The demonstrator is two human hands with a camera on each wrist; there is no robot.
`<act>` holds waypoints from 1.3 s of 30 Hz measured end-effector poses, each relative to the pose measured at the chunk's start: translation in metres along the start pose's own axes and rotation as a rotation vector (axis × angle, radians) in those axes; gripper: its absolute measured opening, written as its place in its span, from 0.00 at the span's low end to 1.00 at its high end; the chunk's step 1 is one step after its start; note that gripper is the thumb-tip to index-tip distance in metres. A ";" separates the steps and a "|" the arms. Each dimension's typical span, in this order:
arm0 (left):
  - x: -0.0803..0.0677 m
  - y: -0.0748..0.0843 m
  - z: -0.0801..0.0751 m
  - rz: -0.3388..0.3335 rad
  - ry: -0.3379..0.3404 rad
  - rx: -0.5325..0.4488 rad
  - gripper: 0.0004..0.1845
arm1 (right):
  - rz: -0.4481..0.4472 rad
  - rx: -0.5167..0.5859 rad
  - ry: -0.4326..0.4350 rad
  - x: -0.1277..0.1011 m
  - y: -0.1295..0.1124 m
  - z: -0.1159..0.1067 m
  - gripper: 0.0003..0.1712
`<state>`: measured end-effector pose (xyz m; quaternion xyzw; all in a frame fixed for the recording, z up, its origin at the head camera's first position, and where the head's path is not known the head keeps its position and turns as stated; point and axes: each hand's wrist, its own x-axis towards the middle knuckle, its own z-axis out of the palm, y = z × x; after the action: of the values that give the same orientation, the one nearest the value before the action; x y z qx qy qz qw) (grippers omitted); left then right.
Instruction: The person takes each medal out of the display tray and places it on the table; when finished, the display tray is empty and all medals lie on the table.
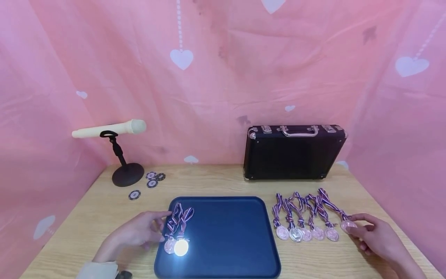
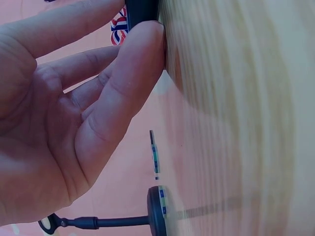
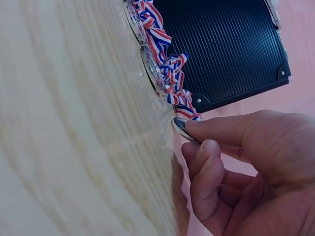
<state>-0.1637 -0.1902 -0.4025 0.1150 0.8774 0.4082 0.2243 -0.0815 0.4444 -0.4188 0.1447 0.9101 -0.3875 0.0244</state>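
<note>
The wooden table [image 1: 223, 182] carried a black case [image 1: 294, 153] at the back and a blue tray [image 1: 230, 240] up front, set between the hands so either could reach it. Two medals [image 1: 177, 245] already lay on the tray's left side. The left hand [image 1: 139, 232] rested beside them, fingers relaxed and holding nothing. The right hand [image 1: 374, 234] pinched the end medal [image 1: 348, 225] of the row [image 1: 306, 233] — tipped up off the wood, easier to grip.

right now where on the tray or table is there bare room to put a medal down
Most of the blue tray is bare, right of the two medals at its left edge. Table between tray and black case is bare too. The medal row by the right hand is crowded.
</note>
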 end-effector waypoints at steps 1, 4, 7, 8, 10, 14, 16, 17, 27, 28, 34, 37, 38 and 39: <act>0.000 0.000 0.000 0.006 -0.001 0.004 0.41 | -0.001 -0.005 -0.001 0.000 0.000 0.000 0.32; 0.000 0.001 -0.002 0.025 0.003 0.019 0.41 | -0.009 -0.008 0.003 0.000 -0.001 -0.001 0.31; 0.000 0.002 -0.003 0.031 0.015 0.023 0.42 | -0.030 0.000 -0.004 0.000 -0.002 -0.001 0.29; 0.000 0.003 -0.003 0.027 0.016 0.021 0.42 | -0.037 -0.003 -0.009 0.000 -0.003 0.000 0.29; -0.001 0.003 -0.003 0.015 0.017 0.016 0.42 | -0.045 -0.010 -0.023 -0.001 -0.003 0.000 0.29; -0.002 0.003 -0.002 0.015 0.012 0.012 0.42 | -0.038 -0.041 -0.036 -0.003 -0.004 0.001 0.30; -0.002 0.003 -0.002 0.024 0.011 0.014 0.42 | -0.041 -0.047 -0.039 -0.004 -0.004 0.000 0.30; -0.003 0.003 -0.002 0.032 0.007 0.010 0.42 | -0.042 -0.053 -0.041 -0.005 -0.005 0.000 0.29; -0.003 0.004 -0.001 0.039 -0.001 -0.004 0.42 | -0.060 -0.011 -0.060 -0.009 -0.004 -0.002 0.21; -0.003 0.004 -0.001 0.040 0.002 -0.002 0.42 | -0.062 -0.013 -0.066 -0.008 -0.004 -0.002 0.21; -0.003 0.003 0.001 0.003 0.011 -0.005 0.41 | -0.037 -0.059 -0.093 -0.007 -0.006 0.001 0.22; -0.003 0.001 0.001 0.009 0.008 -0.008 0.41 | -0.034 -0.098 -0.078 -0.007 -0.007 0.004 0.22; -0.004 -0.001 0.001 0.012 0.006 -0.009 0.41 | -0.042 -0.116 -0.073 -0.007 -0.007 0.005 0.22; -0.004 -0.002 0.002 0.014 0.004 -0.008 0.41 | -0.052 -0.140 -0.067 -0.007 -0.007 0.005 0.21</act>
<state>-0.1591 -0.1920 -0.4035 0.1196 0.8754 0.4135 0.2202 -0.0770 0.4342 -0.4163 0.1058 0.9371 -0.3280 0.0549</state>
